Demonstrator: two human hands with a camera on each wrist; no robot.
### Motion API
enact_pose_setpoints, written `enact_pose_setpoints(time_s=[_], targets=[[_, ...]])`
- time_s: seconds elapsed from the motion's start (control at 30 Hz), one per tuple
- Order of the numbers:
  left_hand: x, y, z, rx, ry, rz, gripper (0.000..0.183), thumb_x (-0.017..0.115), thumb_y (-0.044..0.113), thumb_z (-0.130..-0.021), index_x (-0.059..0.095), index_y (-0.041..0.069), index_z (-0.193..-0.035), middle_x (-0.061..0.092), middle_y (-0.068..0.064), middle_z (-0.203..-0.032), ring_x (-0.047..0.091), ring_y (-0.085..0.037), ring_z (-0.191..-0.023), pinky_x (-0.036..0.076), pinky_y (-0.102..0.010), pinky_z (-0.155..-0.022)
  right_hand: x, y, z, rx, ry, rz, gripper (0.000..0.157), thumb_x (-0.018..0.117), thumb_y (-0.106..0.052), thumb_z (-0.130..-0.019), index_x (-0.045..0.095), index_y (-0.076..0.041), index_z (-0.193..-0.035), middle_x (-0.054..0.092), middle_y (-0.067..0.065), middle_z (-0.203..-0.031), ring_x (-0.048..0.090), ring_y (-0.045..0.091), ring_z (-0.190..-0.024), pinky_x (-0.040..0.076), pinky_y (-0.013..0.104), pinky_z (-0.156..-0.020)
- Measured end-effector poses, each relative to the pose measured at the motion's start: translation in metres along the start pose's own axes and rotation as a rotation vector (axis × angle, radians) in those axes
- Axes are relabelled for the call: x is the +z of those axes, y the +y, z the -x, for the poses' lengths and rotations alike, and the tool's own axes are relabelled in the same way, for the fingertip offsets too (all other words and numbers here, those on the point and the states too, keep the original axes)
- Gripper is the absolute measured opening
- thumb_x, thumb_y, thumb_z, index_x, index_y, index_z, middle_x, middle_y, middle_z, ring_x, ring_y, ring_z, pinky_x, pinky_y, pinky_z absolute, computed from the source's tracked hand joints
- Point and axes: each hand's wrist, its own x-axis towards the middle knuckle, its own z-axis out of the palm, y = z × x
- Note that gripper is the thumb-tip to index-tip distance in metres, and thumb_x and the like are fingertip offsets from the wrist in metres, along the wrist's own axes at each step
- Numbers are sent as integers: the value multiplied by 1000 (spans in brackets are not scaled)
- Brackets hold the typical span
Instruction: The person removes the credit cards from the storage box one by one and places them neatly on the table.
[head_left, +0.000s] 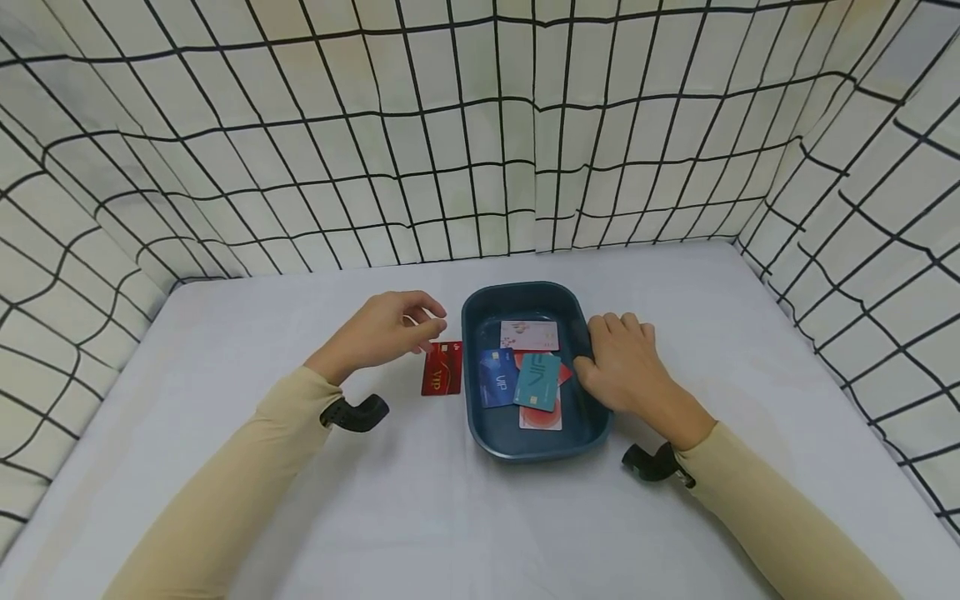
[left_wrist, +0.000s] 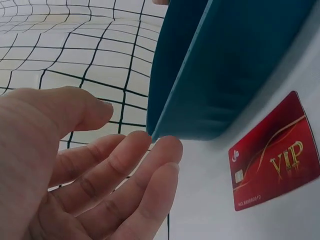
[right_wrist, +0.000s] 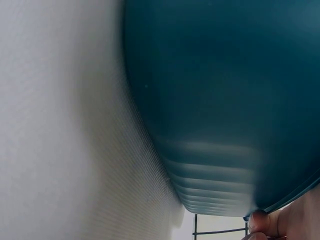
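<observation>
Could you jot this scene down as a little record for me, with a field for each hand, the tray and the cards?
Left hand: near the red card, holding nothing
Right hand: gripping the tray's right rim
Tray: dark blue, on the white tabletop
Red card: outside, just left of the tray, marked VIP
Cards inside: pale pink card, blue card, teal card; reddish ones partly covered, exact count unclear
Backdrop: white with black grid lines

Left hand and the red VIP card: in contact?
Apart. The left wrist view shows it: a strip of white surface separates the fingertips of the left hand from the red VIP card.
</observation>
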Motion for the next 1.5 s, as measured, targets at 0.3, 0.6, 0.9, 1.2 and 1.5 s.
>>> enact_pose_setpoints(time_s=[0.3, 0.6, 0.9, 1.2, 1.5], targets=[[1, 11, -10, 89, -12, 0, 32, 62, 33, -101, 67, 14, -125, 77, -8, -105, 75, -25, -87, 61, -36, -80, 0, 1, -2, -5, -3, -3, 21, 51, -24, -91, 53, -4, -97, 49, 9, -86, 40, 29, -87, 25, 43, -77], [6, 31, -20, 126, -85, 112, 28, 63, 29, -102, 68, 11, -123, 75, -8, -101, 77, -25, -89, 64, -44, -85, 1, 3, -1, -5, 2, -3, 21, 51, -24, -90, 53, -4, -97, 49, 9, -86, 39, 29, -85, 25, 42, -76], [15, 45, -33, 145, -144, 147, 29, 64, 27, -102, 68, 9, -124, 75, -8, -99, 76, -31, -95, 64, -42, -84, 1, 4, -2, -4, -4, -5, 20, 52, -24, -90, 53, -5, -96, 49, 9, -86, 39, 28, -85, 24, 41, -75], [18, 60, -50, 195, -176, 130, 29, 63, 27, -103, 67, 9, -124, 75, -10, -102, 76, -32, -97, 64, -40, -87, 0, 5, -1, -2, -4, 0, 19, 52, -24, -90, 52, -6, -93, 48, 9, -85, 38, 28, -83, 24, 41, -74], [30, 59, -69, 171, -274, 117, 31, 62, 27, -103, 64, 8, -127, 73, -18, -120, 74, -32, -103, 62, -43, -94, -1, 4, -2, -5, -9, -11, 23, 53, -26, -91, 54, -4, -99, 50, 8, -87, 40, 29, -86, 26, 42, -76]])
